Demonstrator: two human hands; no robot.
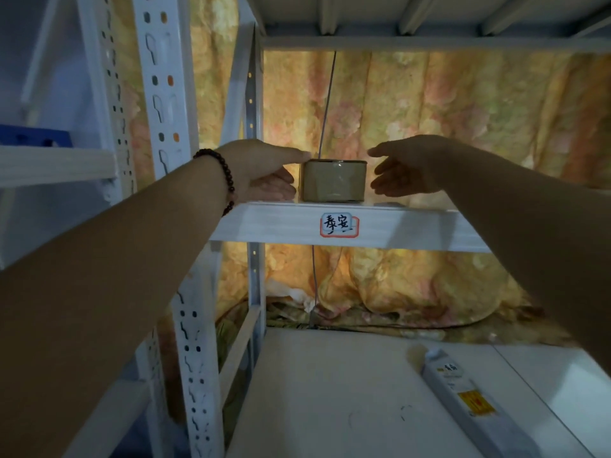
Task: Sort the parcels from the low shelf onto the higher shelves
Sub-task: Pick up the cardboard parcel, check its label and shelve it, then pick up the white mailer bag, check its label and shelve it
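Note:
A small brown cardboard parcel (334, 180), wrapped in clear tape, stands on the upper white shelf (396, 226) near its front edge. My left hand (264, 173) is at the parcel's left side, its thumb tip touching the top left corner and its fingers just apart from the side. My right hand (406, 166) hovers a little to the right of the parcel, fingers spread, not touching it. On the lower shelf (330, 391) a long white parcel (463, 395) with a yellow label lies at the right.
The shelf's front beam carries a handwritten label (339, 225). White perforated uprights (165, 94) stand at the left. A floral curtain (463, 110) hangs behind the rack, with a thin cord (327, 104) in front of it. Another shelf deck (429, 31) is overhead.

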